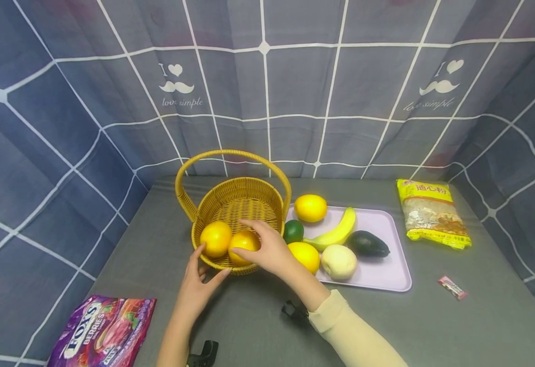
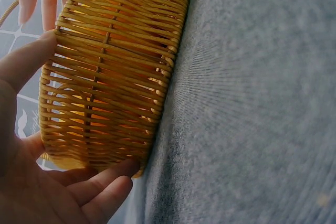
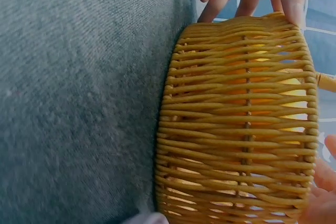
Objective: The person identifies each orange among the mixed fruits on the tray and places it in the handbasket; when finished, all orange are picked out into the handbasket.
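Observation:
A woven yellow wicker basket (image 1: 249,191) with a tall arched handle holds two oranges near its front wall. My left hand (image 1: 196,285) holds the front left of the basket, its thumb at the rim and its fingers along the side, as the left wrist view shows. The left orange (image 1: 215,238) lies by its fingertips. Reaching over the right rim, my right hand (image 1: 272,248) grips the other orange (image 1: 245,243) between thumb and fingers. In the right wrist view, the basket wall (image 3: 241,119) hides most of the fruit.
Right of the basket, a pale lilac tray (image 1: 389,272) bears a banana (image 1: 336,232), an avocado (image 1: 367,243), a pale round fruit (image 1: 339,261), a green fruit (image 1: 293,231) and two yellow fruits. A yellow food bag (image 1: 432,213), small wrapped candy (image 1: 452,287) and purple candy bag (image 1: 104,331) lie around.

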